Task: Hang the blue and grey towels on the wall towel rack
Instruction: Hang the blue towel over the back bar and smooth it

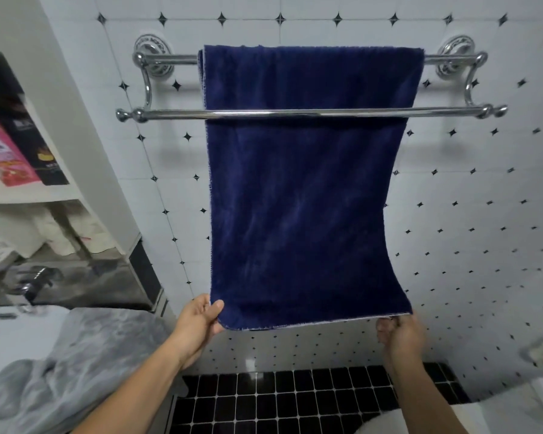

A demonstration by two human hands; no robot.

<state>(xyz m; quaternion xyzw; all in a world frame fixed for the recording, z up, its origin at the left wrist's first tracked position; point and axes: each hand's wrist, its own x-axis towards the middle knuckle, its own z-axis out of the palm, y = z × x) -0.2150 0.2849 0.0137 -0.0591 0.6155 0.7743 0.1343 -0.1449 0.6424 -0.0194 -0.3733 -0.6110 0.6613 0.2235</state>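
Observation:
A dark blue towel (304,189) hangs over the upper back bar of a chrome double-bar wall rack (170,114) and falls behind the lower front bar. My left hand (199,321) pinches the towel's bottom left corner, thumb on the front face. My right hand (400,335) grips the bottom right corner from underneath, fingers curled. The grey towel (76,368) lies crumpled at the lower left, on a white surface beside my left forearm.
White shelving (54,195) stands at the left with a pink package (3,151) and a dark box (41,151). A tap (33,283) sits below it. The wall is white tile with black diamonds; black floor tiles (295,399) lie below.

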